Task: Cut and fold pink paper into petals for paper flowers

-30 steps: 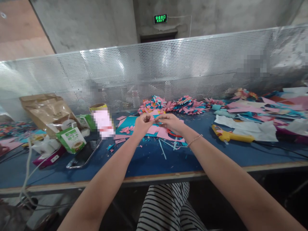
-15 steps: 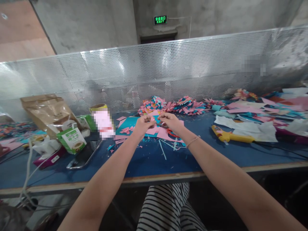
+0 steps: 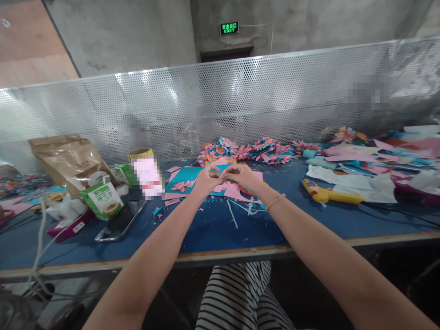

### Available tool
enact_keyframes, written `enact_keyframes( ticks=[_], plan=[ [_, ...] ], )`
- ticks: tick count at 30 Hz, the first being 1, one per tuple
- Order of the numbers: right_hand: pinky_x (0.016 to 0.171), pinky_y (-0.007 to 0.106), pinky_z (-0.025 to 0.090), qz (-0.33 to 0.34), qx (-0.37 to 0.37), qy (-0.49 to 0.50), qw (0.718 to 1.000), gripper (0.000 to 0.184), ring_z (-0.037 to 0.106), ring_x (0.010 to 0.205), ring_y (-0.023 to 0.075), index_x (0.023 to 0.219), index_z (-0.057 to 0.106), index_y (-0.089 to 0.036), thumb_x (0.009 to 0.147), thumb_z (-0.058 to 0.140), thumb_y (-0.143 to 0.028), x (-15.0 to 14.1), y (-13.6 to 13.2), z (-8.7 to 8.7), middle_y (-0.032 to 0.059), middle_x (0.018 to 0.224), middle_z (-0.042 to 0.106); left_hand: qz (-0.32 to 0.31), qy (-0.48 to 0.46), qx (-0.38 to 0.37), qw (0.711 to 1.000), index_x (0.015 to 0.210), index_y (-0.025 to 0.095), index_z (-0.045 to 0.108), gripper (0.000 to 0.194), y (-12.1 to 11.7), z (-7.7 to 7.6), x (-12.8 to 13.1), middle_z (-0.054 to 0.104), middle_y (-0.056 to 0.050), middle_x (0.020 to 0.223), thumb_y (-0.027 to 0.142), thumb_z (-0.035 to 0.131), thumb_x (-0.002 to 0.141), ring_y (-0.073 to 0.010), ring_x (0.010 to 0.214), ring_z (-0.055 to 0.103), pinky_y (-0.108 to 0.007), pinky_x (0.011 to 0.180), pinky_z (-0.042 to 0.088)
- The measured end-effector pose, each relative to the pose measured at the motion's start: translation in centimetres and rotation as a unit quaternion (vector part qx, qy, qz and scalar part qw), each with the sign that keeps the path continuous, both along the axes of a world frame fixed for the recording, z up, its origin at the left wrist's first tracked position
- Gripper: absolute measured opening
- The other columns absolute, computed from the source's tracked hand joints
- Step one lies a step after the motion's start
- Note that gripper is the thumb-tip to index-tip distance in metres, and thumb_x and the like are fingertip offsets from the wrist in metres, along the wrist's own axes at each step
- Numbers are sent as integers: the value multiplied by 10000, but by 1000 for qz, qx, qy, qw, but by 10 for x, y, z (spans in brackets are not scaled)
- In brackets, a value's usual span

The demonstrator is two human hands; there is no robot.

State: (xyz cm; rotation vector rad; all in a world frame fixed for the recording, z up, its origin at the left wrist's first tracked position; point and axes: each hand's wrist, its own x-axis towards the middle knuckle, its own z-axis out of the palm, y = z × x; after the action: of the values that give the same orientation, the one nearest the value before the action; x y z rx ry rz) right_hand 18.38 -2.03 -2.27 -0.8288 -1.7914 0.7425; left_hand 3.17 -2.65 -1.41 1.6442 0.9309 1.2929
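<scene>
Over the paper sheets, my left hand (image 3: 208, 179) and my right hand (image 3: 241, 177) meet at the fingertips. Both are closed in a pinch on a small pink paper piece (image 3: 222, 175), mostly covered by the fingers. Red-handled scissors (image 3: 244, 190) show partly below my right hand; whether that hand touches them, I cannot tell. Beneath the hands are a blue paper sheet (image 3: 187, 174) and a pink paper sheet (image 3: 233, 191). Small folded pink pieces (image 3: 181, 186) lie left of my left hand.
Pink and blue paper flowers (image 3: 270, 151) are heaped behind the hands. A yellow glue gun (image 3: 330, 196) lies at right, its cord trailing off. At left are a phone (image 3: 120, 222), a green-and-white packet (image 3: 102, 200) and a brown paper bag (image 3: 70, 160). A perforated metal screen (image 3: 220, 101) stands behind.
My hands have come together until the fingertips meet. The scissor blades that showed between them are out of sight, and less of the red handles shows.
</scene>
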Motion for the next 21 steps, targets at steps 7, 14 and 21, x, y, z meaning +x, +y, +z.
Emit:
enact_keyframes(
  ticks=[7, 14, 21],
  plan=[
    [492, 221, 397, -43, -15, 1, 999, 232, 474, 509, 85, 665, 550, -152, 659, 586, -382, 1, 3, -1, -9, 571, 532, 36, -65, -13, 997, 680, 136, 555, 223, -3, 6, 2, 594, -13, 612, 220, 700, 533, -94, 552, 531, -235, 559, 405],
    [537, 231, 396, -48, 38, -25, 998, 213, 494, 579, 104, 724, 584, -153, 671, 573, -359, 1, 3, -1, 16, 653, 574, 41, 5, 58, 997, 643, 146, 570, 159, -3, 8, 0, 590, -19, 618, 222, 683, 562, -114, 574, 537, -263, 599, 415],
    [509, 222, 356, -34, 47, -36, 998, 204, 463, 536, 90, 694, 622, -148, 700, 544, -336, 3, -1, 4, 9, 603, 565, 50, 30, 93, 994, 624, 157, 544, 138, -2, 7, 0, 572, 0, 597, 184, 668, 571, -112, 578, 541, -257, 616, 410]
  ],
)
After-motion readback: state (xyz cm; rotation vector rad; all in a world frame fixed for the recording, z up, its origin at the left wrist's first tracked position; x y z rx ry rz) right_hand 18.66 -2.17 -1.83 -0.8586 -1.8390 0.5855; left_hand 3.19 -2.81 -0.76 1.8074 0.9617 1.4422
